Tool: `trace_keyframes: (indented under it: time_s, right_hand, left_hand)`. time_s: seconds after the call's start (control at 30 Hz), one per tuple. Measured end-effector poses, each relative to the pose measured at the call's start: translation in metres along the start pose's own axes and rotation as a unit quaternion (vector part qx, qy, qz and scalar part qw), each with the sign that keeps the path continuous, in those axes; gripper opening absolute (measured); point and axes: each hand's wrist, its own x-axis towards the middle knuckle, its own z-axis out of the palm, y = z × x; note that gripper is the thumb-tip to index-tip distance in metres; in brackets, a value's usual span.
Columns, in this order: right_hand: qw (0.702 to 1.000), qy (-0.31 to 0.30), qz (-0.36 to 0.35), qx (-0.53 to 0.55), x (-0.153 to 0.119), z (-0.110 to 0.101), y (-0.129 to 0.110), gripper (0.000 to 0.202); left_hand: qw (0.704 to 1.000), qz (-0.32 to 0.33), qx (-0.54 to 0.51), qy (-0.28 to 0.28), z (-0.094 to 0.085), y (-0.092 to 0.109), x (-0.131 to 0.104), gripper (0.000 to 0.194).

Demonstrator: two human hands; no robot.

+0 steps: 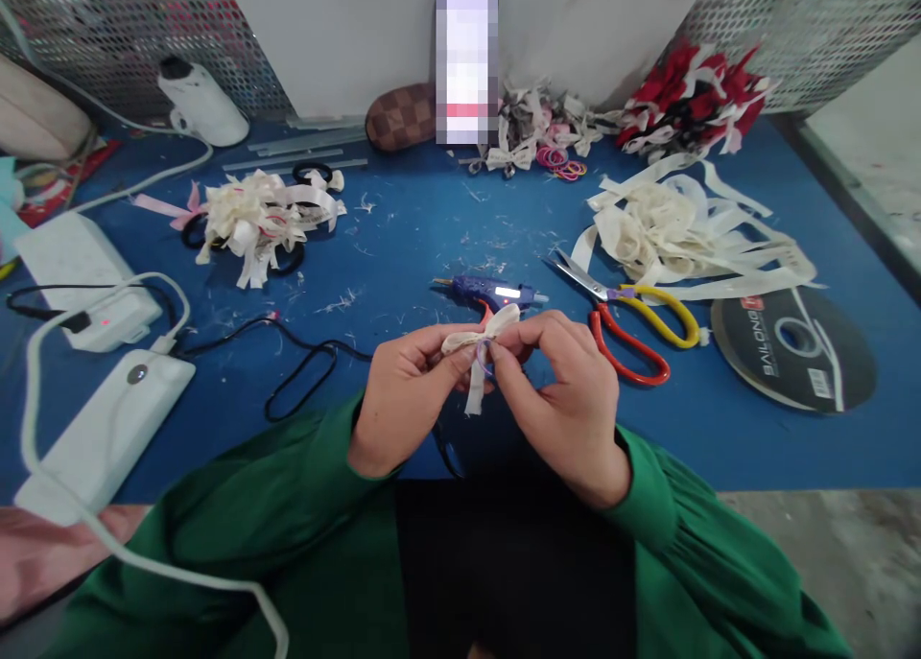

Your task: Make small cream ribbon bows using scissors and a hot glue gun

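Note:
A cream ribbon bow (476,402) with a thin purple elastic band at its centre is held between both hands, its tail hanging down. My left hand (413,381) pinches the bow's left side between thumb and fingers. On the other side, my right hand (565,381) grips the bow near the purple band, fingertips close to the knot. Just beyond the hands lies a dark blue glue gun (493,290) with a red trigger, its nozzle pointing left. Scissors (608,294) with one red and one yellow handle rest open to the right of it.
Loose cream ribbon (669,227) and a black ribbon spool (752,352) lie at right. Finished-looking bows (259,213) are heaped at left, near a white power strip (107,429) and cables. Behind stand a phone (467,64), a checked pouch (400,117) and red-white ribbons (695,98).

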Motion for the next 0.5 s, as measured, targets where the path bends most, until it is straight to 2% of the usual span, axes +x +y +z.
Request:
trace_keyframes:
  time_s: [0.3, 0.5]
  right_hand:
    - [1.000, -0.015, -0.010, -0.004, 0.0000, -0.0008, 0.0006, 0.014]
    - [1.000, -0.009, -0.021, 0.000, -0.0005, -0.0010, -0.0003, 0.011]
  left_hand:
    - [0.996, 0.051, 0.070, -0.022, -0.0040, 0.0024, -0.0029, 0.030]
    - [0.979, 0.140, 0.147, 0.007, -0.0023, 0.0033, -0.0020, 0.015]
